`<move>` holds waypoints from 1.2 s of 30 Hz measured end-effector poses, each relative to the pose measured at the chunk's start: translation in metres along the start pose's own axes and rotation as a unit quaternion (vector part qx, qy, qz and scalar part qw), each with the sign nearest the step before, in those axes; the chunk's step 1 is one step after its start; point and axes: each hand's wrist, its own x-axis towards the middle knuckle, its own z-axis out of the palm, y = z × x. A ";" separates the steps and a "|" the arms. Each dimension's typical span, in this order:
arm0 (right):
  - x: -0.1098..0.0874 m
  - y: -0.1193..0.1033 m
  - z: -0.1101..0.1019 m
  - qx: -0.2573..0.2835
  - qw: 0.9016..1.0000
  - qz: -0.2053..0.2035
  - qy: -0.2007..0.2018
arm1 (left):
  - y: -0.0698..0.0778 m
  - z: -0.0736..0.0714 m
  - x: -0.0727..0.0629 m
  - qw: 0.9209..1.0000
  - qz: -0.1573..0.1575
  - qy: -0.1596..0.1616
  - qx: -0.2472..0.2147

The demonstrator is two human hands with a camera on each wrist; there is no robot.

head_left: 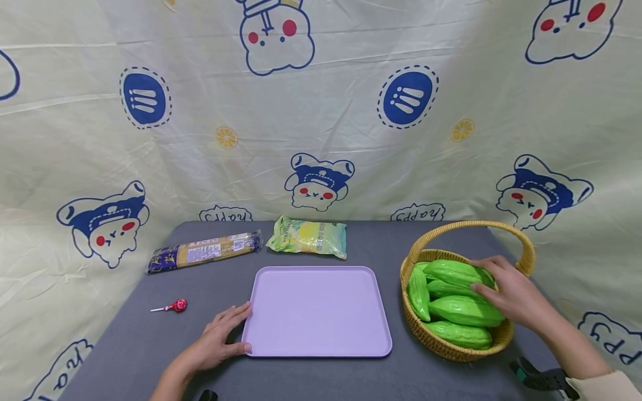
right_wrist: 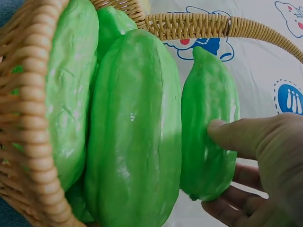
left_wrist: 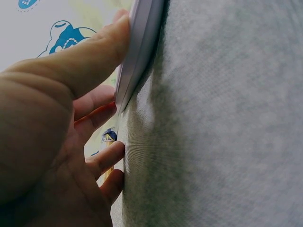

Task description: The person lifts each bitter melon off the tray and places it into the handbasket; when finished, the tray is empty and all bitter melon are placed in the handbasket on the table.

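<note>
In the head view, my left hand [head_left: 219, 338] rests at the left edge of a lilac tray [head_left: 321, 312], its fingers extended. The left wrist view shows the thumb [left_wrist: 102, 54] against the tray's rim [left_wrist: 144, 42], with two fingertips on the cloth. My right hand [head_left: 516, 292] reaches into a round wicker basket [head_left: 441, 348] of several glossy green ridged gourds [head_left: 463, 310]. It holds the gourd at the back [right_wrist: 208, 127], thumb on the near face and fingers curled round the far side. That gourd stands slightly apart from its neighbour [right_wrist: 135, 127].
Behind the tray lie a long blue-and-tan packet [head_left: 205, 252] and a green-yellow bag [head_left: 308, 236]. A red-wrapped lollipop [head_left: 179, 305] lies left on the grey tabletop [head_left: 210, 289]. The basket's handle [head_left: 471, 224] arches over its far side. A printed curtain [head_left: 321, 111] hangs behind.
</note>
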 end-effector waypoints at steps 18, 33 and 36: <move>0.010 0.004 0.003 -0.019 0.998 -0.025 -0.057 | -0.003 0.003 0.001 1.000 -0.008 -0.004 -0.004; 0.010 0.009 0.010 -0.011 0.996 -0.028 -0.086 | -0.004 0.002 0.002 1.000 -0.005 -0.001 0.000; 0.010 0.010 0.010 -0.009 0.996 -0.031 -0.087 | -0.003 0.003 0.002 1.000 -0.015 -0.003 -0.003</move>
